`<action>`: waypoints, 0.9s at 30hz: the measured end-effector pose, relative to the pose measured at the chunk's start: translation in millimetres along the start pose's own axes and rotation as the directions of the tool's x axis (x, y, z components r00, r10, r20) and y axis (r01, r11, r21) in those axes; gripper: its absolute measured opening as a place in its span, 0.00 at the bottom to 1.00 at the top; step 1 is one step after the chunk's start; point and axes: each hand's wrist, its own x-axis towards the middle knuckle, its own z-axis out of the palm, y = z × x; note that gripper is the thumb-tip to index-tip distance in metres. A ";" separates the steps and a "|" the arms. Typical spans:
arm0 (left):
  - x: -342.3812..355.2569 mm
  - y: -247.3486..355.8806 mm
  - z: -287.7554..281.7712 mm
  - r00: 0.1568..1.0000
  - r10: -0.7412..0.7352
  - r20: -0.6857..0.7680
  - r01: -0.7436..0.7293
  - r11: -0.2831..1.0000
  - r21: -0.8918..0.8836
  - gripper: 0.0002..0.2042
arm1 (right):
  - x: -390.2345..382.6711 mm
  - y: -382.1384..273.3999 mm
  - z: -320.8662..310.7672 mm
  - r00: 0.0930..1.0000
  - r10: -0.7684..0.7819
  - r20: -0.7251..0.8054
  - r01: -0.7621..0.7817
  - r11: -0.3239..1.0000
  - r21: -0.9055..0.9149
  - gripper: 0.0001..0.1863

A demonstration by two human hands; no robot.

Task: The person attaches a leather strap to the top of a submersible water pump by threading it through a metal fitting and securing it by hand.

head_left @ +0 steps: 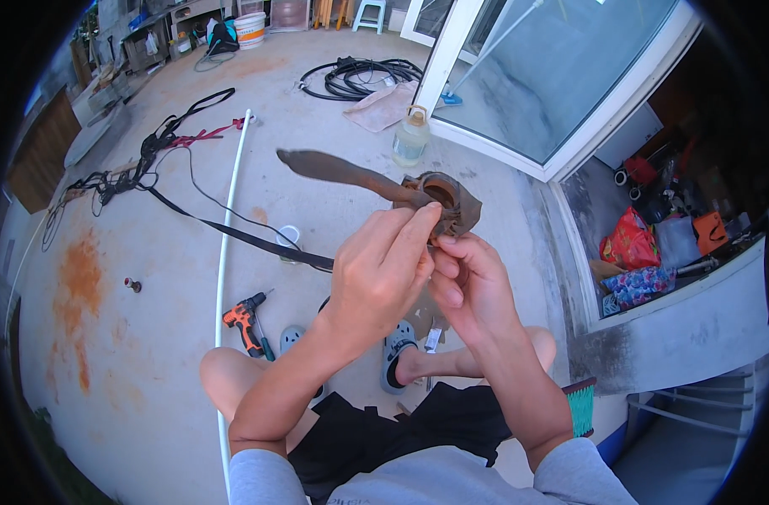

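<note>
Both my hands are raised in front of me, working on a dark brown, rusty-looking piece (pixel 458 204) with a round hollow opening. A long, flat brown strip (pixel 342 172) sticks out from it to the left and ends in a rounded tip. My left hand (pixel 380 265) pinches the strip's base against the near side of the piece. From below and to the right, my right hand (pixel 473 282) grips its lower edge between thumb and fingers. The exact kind of thing is not clear, and my fingers hide its near side.
An orange and black cordless drill (pixel 244 322) lies by my left foot, beside a long white pipe (pixel 233 202). Tangled black straps (pixel 153 151) spread at left. A clear jug (pixel 410 139) stands near the glass door (pixel 553 84); a black hose coil (pixel 363 80) lies farther back.
</note>
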 end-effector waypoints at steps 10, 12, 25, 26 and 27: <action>9.9 -17.5 -13.0 0.982 0.142 0.123 -0.142 0.990 -0.008 0.20 | 6.8 -46.2 -18.3 0.993 0.110 0.047 -0.085 0.926 -0.367 0.03; 7.1 -10.9 -13.5 0.990 0.050 0.129 -0.046 0.998 -0.038 0.19 | 6.1 -49.6 -16.5 0.994 0.082 0.066 -0.035 0.845 -0.533 0.03; 15.2 -4.2 -28.6 0.963 -0.167 0.209 0.186 0.980 -0.071 0.13 | -4.4 -19.2 -4.9 0.985 -0.173 -0.027 0.143 0.884 -0.446 0.09; 15.0 -3.4 -27.1 0.964 -0.169 0.203 0.187 0.980 -0.072 0.13 | -1.1 -38.5 -9.6 0.993 -0.120 0.017 0.105 0.787 -0.608 0.09; 12.7 -2.4 -25.9 0.967 -0.163 0.198 0.178 0.982 -0.062 0.12 | 3.8 -51.3 -11.3 0.997 -0.052 0.053 0.074 0.664 -0.744 0.09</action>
